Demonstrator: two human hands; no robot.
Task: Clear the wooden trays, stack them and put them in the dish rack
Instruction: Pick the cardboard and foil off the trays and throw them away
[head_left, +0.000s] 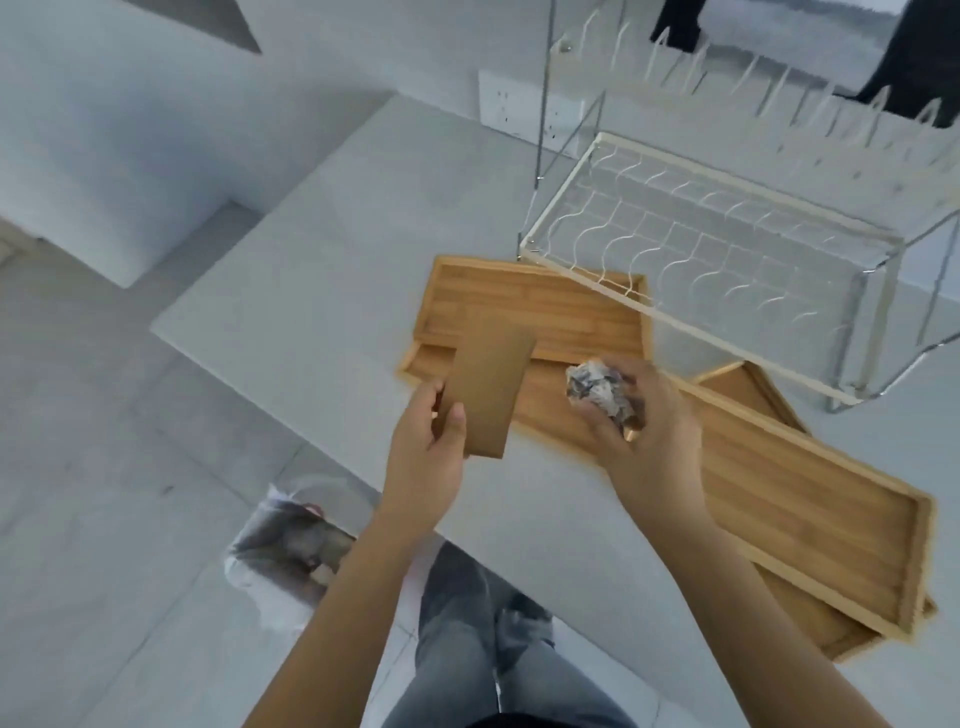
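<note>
Grey worktop (311, 291) edge sits close: left hand (423, 457) pinches a cardboard piece (491, 392), right hand (644, 436) clutches crumpled paper (597, 392) above the wooden trays (810, 499), and either could slip floorward.

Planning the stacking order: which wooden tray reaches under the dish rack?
The far tray: its right corner sits beneath the dish rack frame. The long tray on the right lies in front of the rack, atop another tray.
</note>
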